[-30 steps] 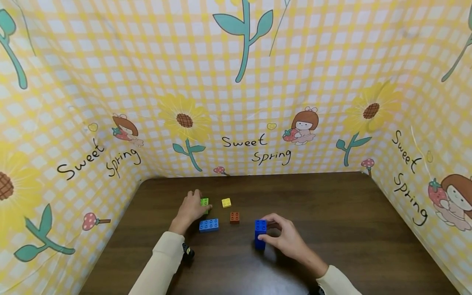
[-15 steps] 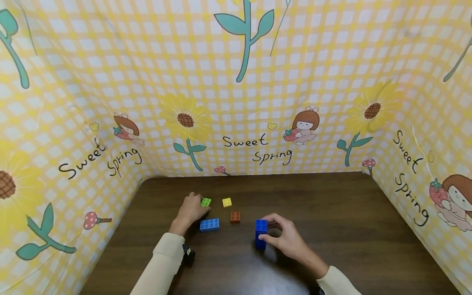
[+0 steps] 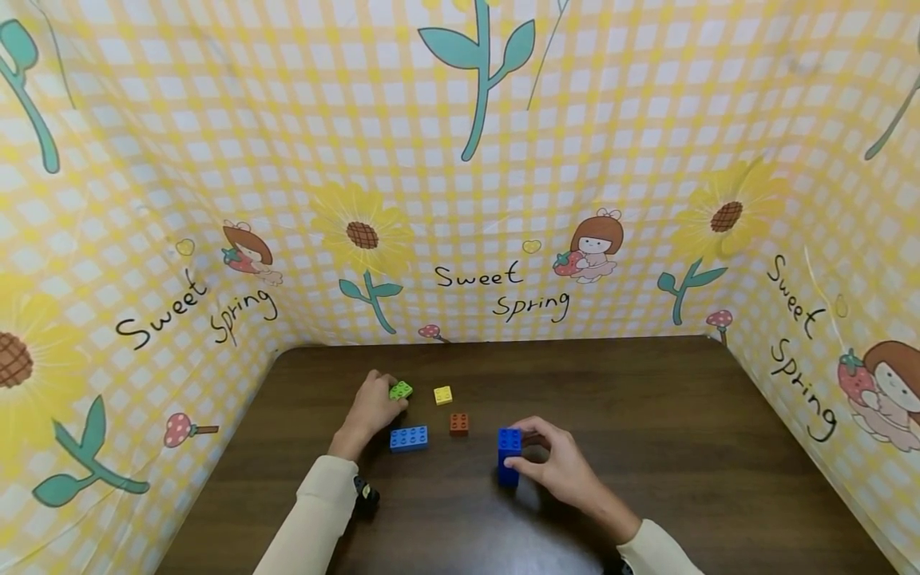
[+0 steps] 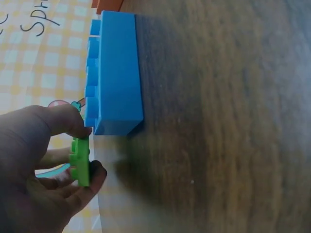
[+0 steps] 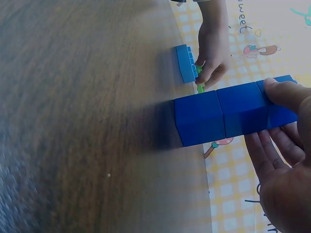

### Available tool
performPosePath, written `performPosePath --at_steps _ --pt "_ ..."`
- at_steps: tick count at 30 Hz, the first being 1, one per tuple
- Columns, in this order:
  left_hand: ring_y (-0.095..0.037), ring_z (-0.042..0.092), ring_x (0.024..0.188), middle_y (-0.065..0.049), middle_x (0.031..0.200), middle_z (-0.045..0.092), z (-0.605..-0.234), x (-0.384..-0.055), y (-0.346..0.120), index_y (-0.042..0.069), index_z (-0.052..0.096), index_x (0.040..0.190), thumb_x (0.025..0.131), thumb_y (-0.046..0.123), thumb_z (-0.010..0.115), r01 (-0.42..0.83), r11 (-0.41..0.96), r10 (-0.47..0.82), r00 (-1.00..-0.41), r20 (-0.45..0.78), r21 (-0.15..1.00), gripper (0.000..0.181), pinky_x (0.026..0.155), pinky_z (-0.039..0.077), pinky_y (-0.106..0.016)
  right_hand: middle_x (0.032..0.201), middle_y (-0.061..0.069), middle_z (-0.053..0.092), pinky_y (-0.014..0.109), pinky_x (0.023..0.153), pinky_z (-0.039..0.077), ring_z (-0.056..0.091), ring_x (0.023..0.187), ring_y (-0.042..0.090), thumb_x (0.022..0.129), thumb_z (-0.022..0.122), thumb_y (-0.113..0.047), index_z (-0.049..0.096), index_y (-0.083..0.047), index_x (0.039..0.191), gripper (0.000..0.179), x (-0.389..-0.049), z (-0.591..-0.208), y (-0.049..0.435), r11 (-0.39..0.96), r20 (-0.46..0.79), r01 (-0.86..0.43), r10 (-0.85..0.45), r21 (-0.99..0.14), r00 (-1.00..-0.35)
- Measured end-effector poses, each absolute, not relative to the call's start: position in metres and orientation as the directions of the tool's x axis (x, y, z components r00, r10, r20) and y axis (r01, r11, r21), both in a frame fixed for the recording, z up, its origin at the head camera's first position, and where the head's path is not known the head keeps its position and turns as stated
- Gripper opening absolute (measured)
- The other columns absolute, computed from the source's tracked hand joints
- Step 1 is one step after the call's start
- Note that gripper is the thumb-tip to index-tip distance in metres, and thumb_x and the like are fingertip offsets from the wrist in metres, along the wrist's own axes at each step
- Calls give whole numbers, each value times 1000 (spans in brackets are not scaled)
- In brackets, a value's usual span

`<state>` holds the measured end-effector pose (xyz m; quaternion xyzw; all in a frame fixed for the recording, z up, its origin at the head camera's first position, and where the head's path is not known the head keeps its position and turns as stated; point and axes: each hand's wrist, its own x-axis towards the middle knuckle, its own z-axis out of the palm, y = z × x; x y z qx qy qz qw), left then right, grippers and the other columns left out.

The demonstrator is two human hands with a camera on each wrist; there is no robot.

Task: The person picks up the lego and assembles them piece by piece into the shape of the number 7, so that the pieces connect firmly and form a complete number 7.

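My left hand (image 3: 370,406) pinches a thin green toy brick (image 3: 401,390) between thumb and fingers. In the left wrist view the green brick (image 4: 82,162) appears raised off the table, its studs turned toward the palm. Just nearer to me lies a light blue brick (image 3: 409,438) with two rows of studs. My right hand (image 3: 561,463) grips the upper part of an upright stack of dark blue bricks (image 3: 509,457). Three joined bricks show in that stack (image 5: 221,116) in the right wrist view, thumb on one side and fingers on the other.
A yellow brick (image 3: 442,395) and a brown brick (image 3: 458,424) lie on the dark wood table (image 3: 611,383) between the hands. Yellow checked cloth (image 3: 460,200) hangs around the table's back and sides.
The green brick has turned from straight to slanted in my left hand and is pinched off the table. My right hand and the blue stack have stayed in place.
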<state>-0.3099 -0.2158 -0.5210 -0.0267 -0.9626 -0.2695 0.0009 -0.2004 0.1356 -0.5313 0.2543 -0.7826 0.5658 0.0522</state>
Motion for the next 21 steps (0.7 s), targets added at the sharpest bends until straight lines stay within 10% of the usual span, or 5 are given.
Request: performPosePath --at_steps 21 --pt "-24 49 92 -12 107 59 -512 -304 -220 3 75 129 91 14 79 185 729 100 -981 164 659 39 74 43 -33 112 8 77 55 93 61 75 101 23 88 88 -11 70 -9 122 39 -203 -532 134 209 394 -474 -332 -855 -857"
